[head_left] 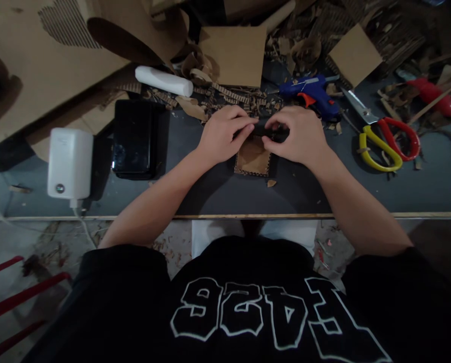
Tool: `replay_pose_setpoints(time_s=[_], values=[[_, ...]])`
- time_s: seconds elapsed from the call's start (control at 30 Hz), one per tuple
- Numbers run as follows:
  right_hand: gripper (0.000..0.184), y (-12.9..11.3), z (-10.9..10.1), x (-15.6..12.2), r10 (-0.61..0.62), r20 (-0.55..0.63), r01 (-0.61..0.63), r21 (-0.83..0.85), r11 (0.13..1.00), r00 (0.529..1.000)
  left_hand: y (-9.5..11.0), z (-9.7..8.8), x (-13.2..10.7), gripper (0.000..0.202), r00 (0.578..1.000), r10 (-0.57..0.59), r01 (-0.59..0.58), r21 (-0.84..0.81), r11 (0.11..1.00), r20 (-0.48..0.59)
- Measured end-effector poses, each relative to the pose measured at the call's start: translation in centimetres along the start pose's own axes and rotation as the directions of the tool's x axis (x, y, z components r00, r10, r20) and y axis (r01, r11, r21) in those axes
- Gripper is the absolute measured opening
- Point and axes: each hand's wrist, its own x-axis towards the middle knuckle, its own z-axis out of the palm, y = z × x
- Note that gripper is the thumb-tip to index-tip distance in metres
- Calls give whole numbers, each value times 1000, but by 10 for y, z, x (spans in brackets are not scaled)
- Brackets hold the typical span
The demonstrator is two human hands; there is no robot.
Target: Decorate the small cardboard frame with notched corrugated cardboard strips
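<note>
A small square cardboard box point(253, 157) with corrugated edges lies on the dark tabletop in front of me. My left hand point(225, 132) is closed at its far left edge, thumb and forefinger nearly together on the cardboard. On the other side, my right hand point(303, 132) has its fingers curled but apart from the thumb. Its thumb tip touches the box near the upper right corner, and I see nothing between those fingers. Both hands partly hide the far wall of the box. Beyond the right hand lies a blue glue gun point(310, 93) with an orange trigger.
Scissors point(376, 131) with red and yellow handles lie right. A black box-shaped object point(133, 137) and a white power bank point(70, 164) with a cable stand left. Behind are a white roll point(164, 80), a cardboard square point(233, 55), another cardboard piece point(356, 55) and scraps.
</note>
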Motion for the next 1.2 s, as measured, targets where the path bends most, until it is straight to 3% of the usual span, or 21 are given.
replay_pose_setpoints(time_s=[0.27, 0.67, 0.8, 0.9, 0.97, 1.1, 1.2], values=[[20, -2, 2, 1, -2, 76, 4, -22, 1000, 997, -1, 2, 0, 31, 996, 15, -11, -45, 999, 86], [30, -3, -2, -3, -43, 80, 43, -1, 999, 996, -2, 6, -1, 27, 998, 6, -3, -61, 998, 65], [22, 1, 3, -2, -38, 49, 36, 42, 998, 998, -3, 6, -2, 37, 1000, 3, -2, -60, 998, 17], [18, 3, 7, -1, -30, -20, 31, 31, 999, 999, -5, 3, -2, 55, 993, -68, 63, -46, 997, -95], [19, 5, 6, -2, -58, -128, 61, 16, 998, 990, -5, 0, -2, 66, 979, -104, 95, -60, 994, -177], [26, 9, 3, -6, -141, -374, 133, -48, 990, 917, 1, -3, -1, 74, 959, -117, 68, -190, 979, -257], [26, 14, 1, -8, -207, -429, 192, -80, 978, 879, 9, -4, -2, 74, 936, -117, 32, -252, 967, -333]])
